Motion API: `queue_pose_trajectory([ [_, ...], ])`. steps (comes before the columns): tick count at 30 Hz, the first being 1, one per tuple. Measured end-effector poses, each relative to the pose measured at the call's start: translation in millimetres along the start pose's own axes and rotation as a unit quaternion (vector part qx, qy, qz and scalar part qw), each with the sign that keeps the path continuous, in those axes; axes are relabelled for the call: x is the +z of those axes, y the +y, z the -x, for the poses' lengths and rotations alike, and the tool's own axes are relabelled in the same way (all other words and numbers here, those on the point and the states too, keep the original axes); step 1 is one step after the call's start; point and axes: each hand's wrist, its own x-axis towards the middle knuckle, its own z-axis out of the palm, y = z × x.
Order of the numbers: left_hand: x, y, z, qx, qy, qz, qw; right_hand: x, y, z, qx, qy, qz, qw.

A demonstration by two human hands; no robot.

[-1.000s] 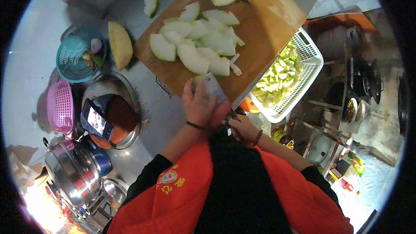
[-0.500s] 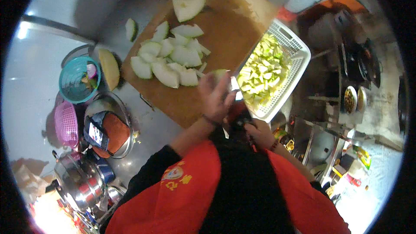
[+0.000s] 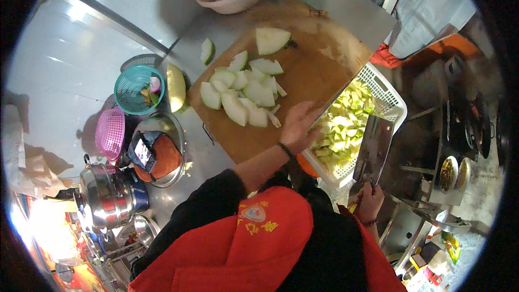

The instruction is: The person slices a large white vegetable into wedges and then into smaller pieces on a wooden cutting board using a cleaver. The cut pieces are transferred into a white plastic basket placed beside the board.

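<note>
My right hand (image 3: pixel 370 201) is closed round the handle of a cleaver (image 3: pixel 374 148), whose broad blade stands over the near right edge of a white basket (image 3: pixel 397 109). Chopped pale-green melon pieces (image 3: pixel 346 130) fill the basket. My left hand (image 3: pixel 300 125) rests at the right edge of a brown cutting board (image 3: pixel 319 65), its fingers stretched toward the basket and partly blurred; nothing shows in them. Several white melon slices (image 3: pixel 235 107) with green rind lie piled on the board's left half. A larger melon wedge (image 3: pixel 272 40) sits farther back.
Left of the board are a long melon piece (image 3: pixel 175 87), a teal colander (image 3: pixel 120 96), a pink basket (image 3: pixel 102 132) and a steel bowl (image 3: pixel 181 154) with a phone (image 3: pixel 143 152) over it. A pink bowl (image 3: pixel 238 4) stands behind. Steel pots (image 3: pixel 102 197) are at lower left.
My right hand has swung the cleaver out to the right, over the basket's near edge. My left hand has moved to the board's right edge. The whole view has shifted.
</note>
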Motion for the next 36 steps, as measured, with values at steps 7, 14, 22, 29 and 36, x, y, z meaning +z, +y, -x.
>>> queue_pose_trajectory([
  [7, -46, -47, 62, -0.027, -0.081, -0.165, 0.983, 21, -30, -20, -0.025, -0.079, 0.024, 0.996],
  [14, -50, -84, 47, -0.007, -0.194, -0.162, 0.967, 81, -55, -28, -0.063, -0.127, 0.035, 0.989],
  [22, -92, -120, 13, 0.040, -0.020, -0.037, 0.998, 157, -82, -67, -0.257, -0.058, 0.337, 0.904],
  [29, -218, -324, -67, -0.316, 0.111, -0.166, 0.927, 228, -103, -154, -0.340, 0.017, 0.448, 0.827],
  [36, -222, -405, -117, -0.454, -0.035, -0.245, 0.856, 266, -106, -169, -0.424, -0.014, 0.540, 0.727],
])
